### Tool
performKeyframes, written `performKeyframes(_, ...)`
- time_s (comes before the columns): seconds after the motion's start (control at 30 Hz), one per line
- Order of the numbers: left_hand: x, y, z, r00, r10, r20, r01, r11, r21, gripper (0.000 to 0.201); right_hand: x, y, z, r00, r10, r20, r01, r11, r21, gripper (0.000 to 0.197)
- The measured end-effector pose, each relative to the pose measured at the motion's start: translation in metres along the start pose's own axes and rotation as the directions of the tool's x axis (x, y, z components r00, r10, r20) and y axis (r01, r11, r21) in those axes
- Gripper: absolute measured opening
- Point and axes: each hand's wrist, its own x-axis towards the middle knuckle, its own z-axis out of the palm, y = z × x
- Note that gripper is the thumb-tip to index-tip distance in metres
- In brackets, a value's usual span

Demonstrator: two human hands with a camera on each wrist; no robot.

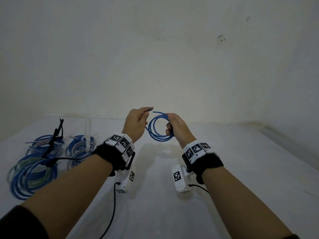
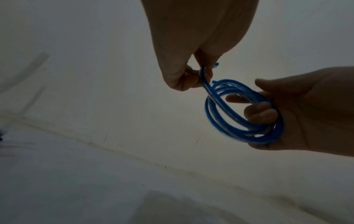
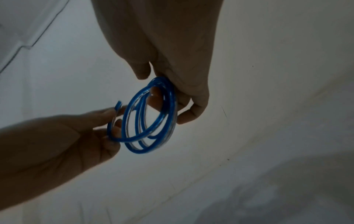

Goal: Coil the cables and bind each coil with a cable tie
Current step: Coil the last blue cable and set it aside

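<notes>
A small coil of blue cable (image 1: 156,129) (image 2: 229,118) (image 3: 151,118) hangs in the air above the white table (image 1: 224,169), between both hands. My right hand (image 1: 174,126) (image 3: 178,97) grips the coil's right side, fingers curled through the loops. My left hand (image 1: 138,120) (image 2: 191,75) pinches the cable's loose end (image 1: 148,109) between thumb and forefinger, just left of the coil. The right hand (image 2: 287,112) shows in the left wrist view, the left hand (image 3: 95,125) in the right wrist view.
At the table's left lie three bound coils of blue and clear cable (image 1: 32,175) (image 1: 45,145) (image 1: 80,149), one with a black tie (image 1: 55,137), one with a white tie (image 1: 88,135). A pale wall (image 1: 155,57) rises behind the table.
</notes>
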Motion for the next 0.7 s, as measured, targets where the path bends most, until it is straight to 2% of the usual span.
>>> performKeyframes(0.13, -0.003, 0.000, 0.004, 0.994, 0.103, 0.022, -0.105, 0.993, 0.061, 0.031, -0.004, 0.002, 0.003, 0.997, -0.071, 0.028, 0.074, 0.984, -0.161, 0.024)
performKeyframes(0.23, -0.004, 0.000, 0.005, 0.985, 0.132, 0.107, -0.143, 0.984, 0.104, 0.032, -0.004, 0.002, 0.002, 0.993, -0.110, 0.042, 0.117, 0.971, -0.207, 0.024)
performKeyframes(0.43, -0.005, 0.008, 0.006, 0.948, 0.066, 0.311, -0.150, 0.956, 0.253, 0.038, -0.005, 0.005, -0.003, 0.988, -0.153, 0.027, 0.155, 0.972, -0.178, 0.030)
performKeyframes(0.57, -0.007, 0.013, 0.008, 0.932, 0.048, 0.358, -0.178, 0.923, 0.340, 0.023, -0.005, 0.008, -0.003, 0.983, -0.186, -0.008, 0.180, 0.959, -0.217, 0.024)
performKeyframes(0.63, -0.005, 0.012, 0.009, 0.928, 0.025, 0.371, -0.210, 0.858, 0.469, 0.026, -0.005, 0.012, -0.003, 0.981, -0.192, -0.013, 0.183, 0.951, -0.251, 0.019)
performKeyframes(0.7, -0.004, 0.012, 0.012, 0.913, 0.010, 0.408, -0.205, 0.876, 0.437, 0.027, -0.004, 0.013, -0.004, 0.980, -0.197, -0.013, 0.187, 0.947, -0.262, 0.016)
